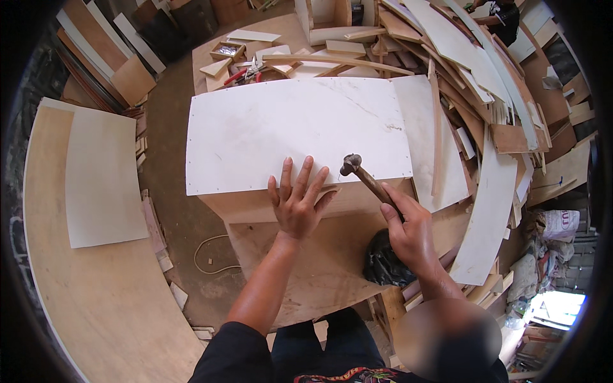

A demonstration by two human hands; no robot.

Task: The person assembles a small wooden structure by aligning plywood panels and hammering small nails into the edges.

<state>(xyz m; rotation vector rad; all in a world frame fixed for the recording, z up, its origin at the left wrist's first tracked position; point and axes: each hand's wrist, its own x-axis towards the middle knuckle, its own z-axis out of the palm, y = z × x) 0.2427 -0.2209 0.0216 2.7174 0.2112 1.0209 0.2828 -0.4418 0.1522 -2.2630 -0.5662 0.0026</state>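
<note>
A white panel [274, 127] lies on top of a wooden box [246, 207], with small nail heads along its edges. My left hand [299, 201] rests on the panel's near edge, its fingers spread and stretched out. In my right hand [408, 231] is a hammer [367, 179], gripped by its wooden handle. The hammer's metal head is over the near edge of the panel, to the right of my left hand. Whether the head touches the panel, I cannot tell. Around the handle my right fingers are wrapped.
Beneath the box is a wooden worktable [306, 268]; a black plastic bag [386, 258] sits at its right. Red-handled pliers [236, 76] and a small box of nails [228, 50] lie beyond the panel. Board offcuts [447, 45] pile up rightward. A large plywood sheet [96, 287] stands left. Another person [504, 19] is far right.
</note>
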